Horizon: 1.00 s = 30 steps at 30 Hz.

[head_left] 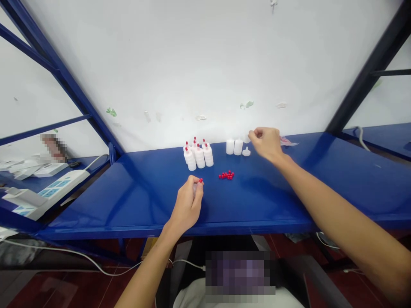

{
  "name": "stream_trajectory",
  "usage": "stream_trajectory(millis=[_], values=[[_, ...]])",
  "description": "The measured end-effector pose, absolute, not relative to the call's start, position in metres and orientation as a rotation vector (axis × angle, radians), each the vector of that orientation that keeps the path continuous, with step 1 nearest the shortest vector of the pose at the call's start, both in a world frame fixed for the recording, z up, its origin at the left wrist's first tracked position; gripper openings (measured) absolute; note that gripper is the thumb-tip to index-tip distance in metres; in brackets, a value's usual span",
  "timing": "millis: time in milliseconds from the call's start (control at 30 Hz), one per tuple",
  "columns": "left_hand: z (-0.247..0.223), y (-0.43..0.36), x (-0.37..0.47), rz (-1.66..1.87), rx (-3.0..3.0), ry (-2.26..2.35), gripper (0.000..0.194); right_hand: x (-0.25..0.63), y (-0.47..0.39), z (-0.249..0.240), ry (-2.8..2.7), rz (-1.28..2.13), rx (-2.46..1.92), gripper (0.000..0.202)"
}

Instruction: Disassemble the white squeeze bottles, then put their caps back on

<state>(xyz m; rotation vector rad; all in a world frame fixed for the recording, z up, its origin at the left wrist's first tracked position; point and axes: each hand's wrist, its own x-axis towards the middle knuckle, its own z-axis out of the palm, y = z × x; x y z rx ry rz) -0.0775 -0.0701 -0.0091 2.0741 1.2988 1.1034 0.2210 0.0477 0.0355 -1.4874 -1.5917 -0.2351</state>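
Note:
Near the front middle of the blue table, my left hand (188,201) is closed on a whitish nozzle cap with a red tip (201,180); most of it is hidden by the fingers. My right hand (267,141) is raised over the back right part, its fingers curled together beside a white bottle (246,137). What those fingers hold, if anything, is hidden. Just left of it stand two white bottles without tips (234,146), and a loose white nozzle cap (246,152) lies in front of them. Between my hands is a small cluster of red tip caps (226,175).
A group of white bottles with red tips (199,156) stands at the back of the blue table (135,192). A pink and clear plastic bag (288,141) lies behind my right hand. Blue frame posts flank the table, and a white power strip (54,188) sits at left.

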Motion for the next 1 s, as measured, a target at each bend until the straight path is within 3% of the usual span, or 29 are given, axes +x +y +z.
stream_trajectory(millis=[233,567,700,867,1000], values=[[-0.008,-0.072,-0.076,1.106,2.024,1.317,0.027,0.242,0.067,0.015,-1.649,-0.150,-1.841,0.028],[-0.004,-0.072,-0.075,1.042,2.122,1.334,0.023,0.239,0.071,0.009,-1.732,-0.134,-1.819,0.039],[-0.006,-0.069,-0.075,1.022,2.137,1.354,0.020,0.215,0.039,0.028,-1.817,-0.186,-1.553,0.038],[-0.008,-0.066,-0.075,0.948,2.274,1.250,0.017,0.153,-0.011,0.033,-2.499,0.237,-0.954,0.029],[-0.008,-0.067,-0.076,0.920,2.265,1.207,0.012,0.124,-0.030,0.023,-2.614,0.324,-0.789,0.031]])
